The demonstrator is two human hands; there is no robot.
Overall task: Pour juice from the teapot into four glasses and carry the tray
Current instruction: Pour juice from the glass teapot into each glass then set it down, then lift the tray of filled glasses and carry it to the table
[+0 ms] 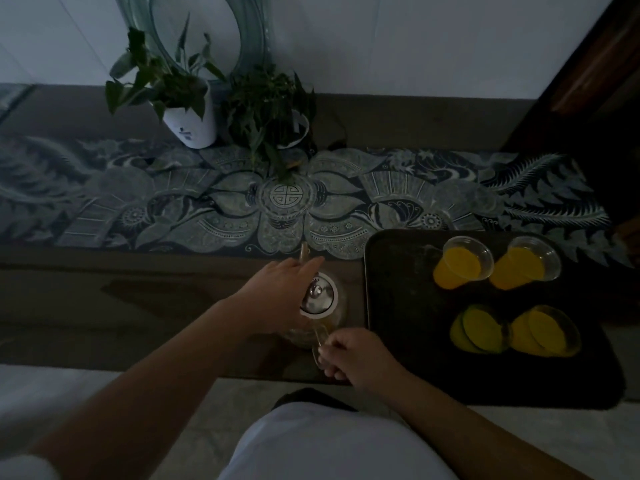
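A glass teapot (pixel 320 318) with a metal lid (pixel 318 297) stands on the table, just left of a dark tray (pixel 398 306). My left hand (pixel 277 296) lies over the pot's left side, fingers stretched toward the spout. My right hand (pixel 353 358) grips the pot's glass handle near the table's front edge. Several glasses of orange juice stand on the tray: back left (pixel 462 263), back right (pixel 524 263), front left (pixel 479 329), front right (pixel 545 330).
A patterned blue runner (pixel 207 202) crosses the table. Two potted plants, one in a white pot (pixel 190 123) and one beside it (pixel 266 112), stand at the back by the wall. A dark wooden frame (pixel 588 81) rises at the right.
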